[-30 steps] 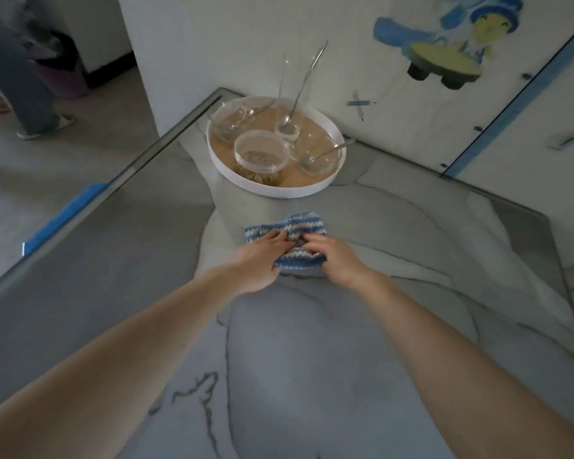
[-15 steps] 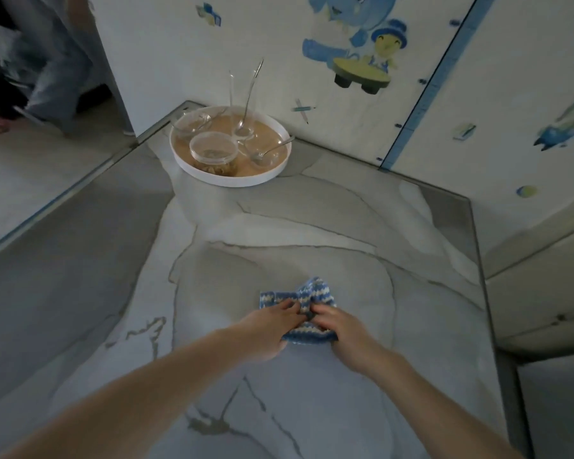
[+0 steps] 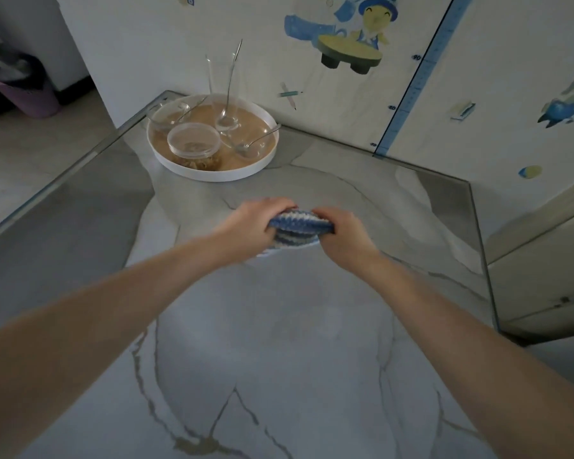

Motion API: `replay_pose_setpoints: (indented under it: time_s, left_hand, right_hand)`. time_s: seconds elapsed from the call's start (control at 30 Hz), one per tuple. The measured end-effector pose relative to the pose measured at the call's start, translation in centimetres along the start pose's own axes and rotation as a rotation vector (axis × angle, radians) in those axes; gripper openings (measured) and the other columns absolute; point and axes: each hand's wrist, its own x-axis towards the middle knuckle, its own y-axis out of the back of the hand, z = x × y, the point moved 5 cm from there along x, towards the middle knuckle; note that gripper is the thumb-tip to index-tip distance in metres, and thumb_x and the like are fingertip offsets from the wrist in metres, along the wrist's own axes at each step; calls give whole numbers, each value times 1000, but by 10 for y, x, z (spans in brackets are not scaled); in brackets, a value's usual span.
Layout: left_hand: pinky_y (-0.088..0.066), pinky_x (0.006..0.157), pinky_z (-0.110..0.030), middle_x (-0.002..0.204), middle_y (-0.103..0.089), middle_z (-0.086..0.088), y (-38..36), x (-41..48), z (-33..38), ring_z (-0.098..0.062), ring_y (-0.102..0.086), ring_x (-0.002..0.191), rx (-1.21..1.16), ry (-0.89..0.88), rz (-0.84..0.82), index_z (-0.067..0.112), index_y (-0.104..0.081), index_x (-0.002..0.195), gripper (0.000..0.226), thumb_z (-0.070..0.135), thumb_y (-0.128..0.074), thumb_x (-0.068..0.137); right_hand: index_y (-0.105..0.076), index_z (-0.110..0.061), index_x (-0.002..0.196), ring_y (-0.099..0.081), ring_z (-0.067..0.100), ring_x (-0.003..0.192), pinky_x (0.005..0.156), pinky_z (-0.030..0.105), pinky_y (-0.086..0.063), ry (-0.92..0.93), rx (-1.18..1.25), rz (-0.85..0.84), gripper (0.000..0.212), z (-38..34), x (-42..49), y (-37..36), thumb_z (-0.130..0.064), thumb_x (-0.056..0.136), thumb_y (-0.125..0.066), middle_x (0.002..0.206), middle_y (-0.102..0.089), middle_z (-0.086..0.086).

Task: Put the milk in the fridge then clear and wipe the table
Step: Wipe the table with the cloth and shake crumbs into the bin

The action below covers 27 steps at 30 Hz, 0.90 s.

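My left hand [image 3: 251,226] and right hand [image 3: 343,238] each grip one end of a blue-and-white striped cloth [image 3: 295,221], fingers curled over its top edge. The cloth is bunched up between them, low over the grey marble table [image 3: 279,342]; I cannot tell if it touches. Beyond my hands, well apart in the far corner, a round white tray [image 3: 209,175] holds a tall glass [image 3: 224,81], bowls and spoons.

Cartoon-stickered white wall [image 3: 265,67], pale floor [image 3: 20,154]
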Motion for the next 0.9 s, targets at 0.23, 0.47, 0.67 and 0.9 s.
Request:
replay_pose_setpoints:
  time_s: [0.23,0.47,0.67,0.9]
  left_hand:
    - [-14,114,-29,154,-20,-9,-34,30,-68,-23,-16,143,353,122,-213,11,-24,144,60,7,-49,90]
    - [-20,115,-35,157,-6,-6,-96,60,-63,-20,-11,144,356,96,-418,13,-14,146,60,3,-39,93]
    - [-25,108,-31,154,-17,-9,-138,81,-17,-21,-17,143,363,-23,-457,11,-21,144,56,2,-39,92]
    - [-29,109,-38,153,-19,-11,-174,42,34,-25,-21,142,279,-100,-599,8,-26,142,56,6,-48,90]
  right_hand:
    - [-62,1,101,-57,33,105,76,30,-39,32,-235,-195,28,37,74,-58,2,77,-47,109,-62,23]
    - [-56,-3,122,-38,25,133,106,28,-29,0,-266,-378,51,77,43,-48,-24,81,-33,144,-40,13]
    - [-56,0,121,-39,28,132,102,22,-25,-120,-222,-351,66,112,8,-8,-23,65,-30,141,-43,19]
    - [-61,6,112,-48,32,122,91,19,-29,-198,-212,-439,40,134,-63,4,-16,83,-44,126,-54,24]
